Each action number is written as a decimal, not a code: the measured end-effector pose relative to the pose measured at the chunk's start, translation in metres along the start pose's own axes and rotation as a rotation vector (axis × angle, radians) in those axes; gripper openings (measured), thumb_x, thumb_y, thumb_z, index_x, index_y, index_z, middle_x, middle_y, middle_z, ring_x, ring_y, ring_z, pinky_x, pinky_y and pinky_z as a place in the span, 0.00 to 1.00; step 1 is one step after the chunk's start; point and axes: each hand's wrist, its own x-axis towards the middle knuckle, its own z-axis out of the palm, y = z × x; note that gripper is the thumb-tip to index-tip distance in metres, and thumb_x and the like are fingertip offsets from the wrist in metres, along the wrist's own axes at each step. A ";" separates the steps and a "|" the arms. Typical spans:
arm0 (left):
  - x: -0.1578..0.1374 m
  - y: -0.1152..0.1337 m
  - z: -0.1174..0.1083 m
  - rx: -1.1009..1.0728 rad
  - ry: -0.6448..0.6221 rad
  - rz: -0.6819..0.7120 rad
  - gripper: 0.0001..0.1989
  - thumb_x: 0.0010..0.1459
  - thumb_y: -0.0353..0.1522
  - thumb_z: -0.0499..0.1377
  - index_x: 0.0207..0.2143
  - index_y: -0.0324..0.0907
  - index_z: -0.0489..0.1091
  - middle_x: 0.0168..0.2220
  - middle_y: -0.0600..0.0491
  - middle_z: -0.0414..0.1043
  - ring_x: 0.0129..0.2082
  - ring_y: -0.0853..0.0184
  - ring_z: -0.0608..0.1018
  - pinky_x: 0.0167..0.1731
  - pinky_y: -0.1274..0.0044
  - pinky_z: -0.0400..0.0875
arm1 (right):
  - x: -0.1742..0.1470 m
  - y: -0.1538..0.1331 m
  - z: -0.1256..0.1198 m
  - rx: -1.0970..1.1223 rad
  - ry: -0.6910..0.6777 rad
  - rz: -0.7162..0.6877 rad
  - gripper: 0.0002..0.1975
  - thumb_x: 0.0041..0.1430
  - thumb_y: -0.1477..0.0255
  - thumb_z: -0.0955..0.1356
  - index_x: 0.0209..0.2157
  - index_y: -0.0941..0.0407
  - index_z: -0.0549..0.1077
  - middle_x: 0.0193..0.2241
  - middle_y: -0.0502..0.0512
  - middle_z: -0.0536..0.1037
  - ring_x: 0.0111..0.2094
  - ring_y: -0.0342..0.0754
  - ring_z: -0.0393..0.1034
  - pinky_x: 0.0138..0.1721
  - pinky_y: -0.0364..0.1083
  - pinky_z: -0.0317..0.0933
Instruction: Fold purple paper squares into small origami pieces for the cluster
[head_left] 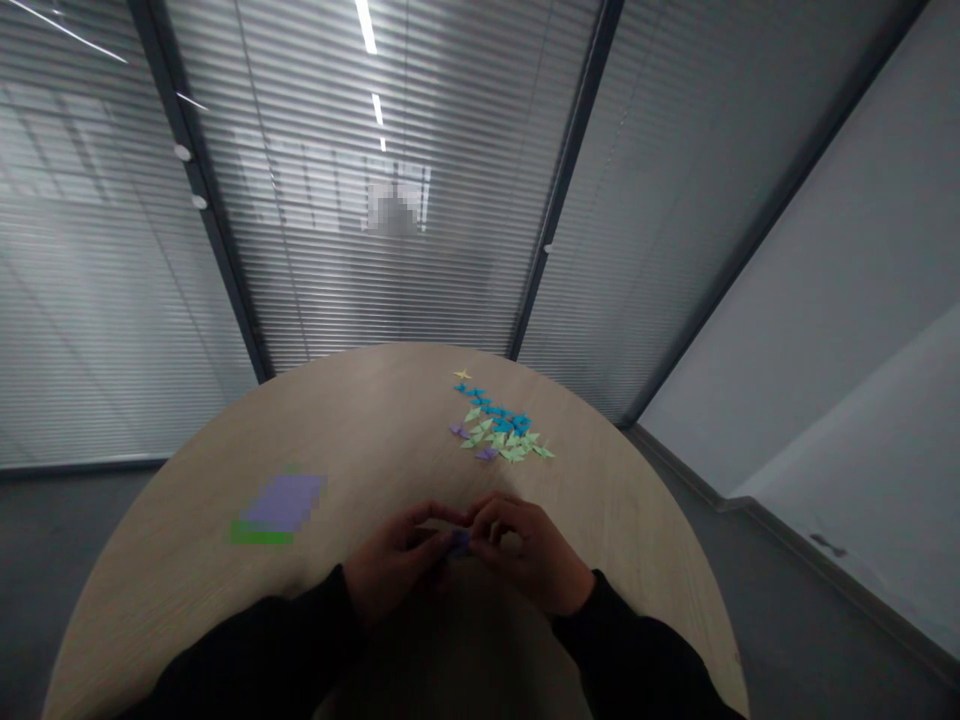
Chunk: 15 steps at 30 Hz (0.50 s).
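Between my two hands is a small piece of folded purple paper (459, 541), mostly covered by fingers. My left hand (401, 555) pinches it from the left with thumb and fingers. From the right, my right hand (525, 550) grips its other side, fingertips close together. Beyond the hands lie several small folded paper pieces: pale green ones (513, 446), blue ones (513, 423), purple ones (487, 454) and a single yellow one (462, 375) at the far end. The exact fold of the held paper is too small to make out.
A blurred purple and green stack (281, 503), apparently paper, lies at left on the round wooden table (360, 430). Glass panels with blinds (390, 270) stand behind the table's far edge. A white wall (840, 380) rises at the right.
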 end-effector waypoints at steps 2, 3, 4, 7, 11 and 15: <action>0.000 0.000 0.000 -0.005 0.006 0.010 0.25 0.53 0.49 0.63 0.44 0.39 0.70 0.27 0.56 0.72 0.22 0.72 0.70 0.23 0.79 0.64 | 0.001 0.002 0.004 -0.004 0.047 0.029 0.02 0.55 0.75 0.68 0.29 0.55 0.74 0.32 0.52 0.77 0.29 0.44 0.70 0.30 0.43 0.64; 0.000 0.001 0.001 -0.016 0.011 0.013 0.25 0.52 0.49 0.64 0.43 0.39 0.70 0.27 0.56 0.72 0.22 0.73 0.70 0.23 0.79 0.63 | 0.001 0.003 0.006 -0.012 0.073 0.043 0.02 0.54 0.76 0.68 0.28 0.55 0.73 0.30 0.51 0.77 0.29 0.44 0.70 0.30 0.42 0.64; 0.000 0.001 0.001 -0.032 0.017 0.014 0.25 0.51 0.50 0.64 0.42 0.40 0.71 0.27 0.56 0.71 0.22 0.73 0.69 0.23 0.80 0.63 | 0.001 0.003 0.007 -0.019 0.097 0.058 0.03 0.53 0.76 0.68 0.28 0.55 0.73 0.28 0.50 0.76 0.28 0.44 0.69 0.30 0.42 0.64; 0.000 0.001 0.002 -0.067 0.031 0.011 0.25 0.49 0.50 0.66 0.40 0.39 0.71 0.28 0.55 0.73 0.23 0.72 0.71 0.25 0.79 0.64 | 0.001 0.004 0.009 -0.027 0.138 0.112 0.02 0.52 0.75 0.68 0.30 0.55 0.74 0.26 0.49 0.76 0.27 0.44 0.69 0.29 0.42 0.62; 0.001 -0.001 0.001 -0.066 0.057 0.028 0.25 0.48 0.48 0.67 0.41 0.39 0.71 0.30 0.53 0.75 0.27 0.70 0.74 0.29 0.78 0.66 | 0.001 0.007 0.011 0.041 0.167 0.213 0.03 0.53 0.72 0.69 0.29 0.56 0.73 0.24 0.49 0.75 0.26 0.44 0.68 0.29 0.42 0.60; 0.002 -0.001 0.002 -0.084 0.121 0.020 0.25 0.49 0.48 0.66 0.41 0.39 0.70 0.28 0.54 0.75 0.26 0.69 0.75 0.28 0.78 0.67 | 0.001 0.010 0.018 0.138 0.202 0.295 0.05 0.54 0.70 0.69 0.28 0.57 0.71 0.23 0.48 0.72 0.25 0.43 0.65 0.27 0.42 0.58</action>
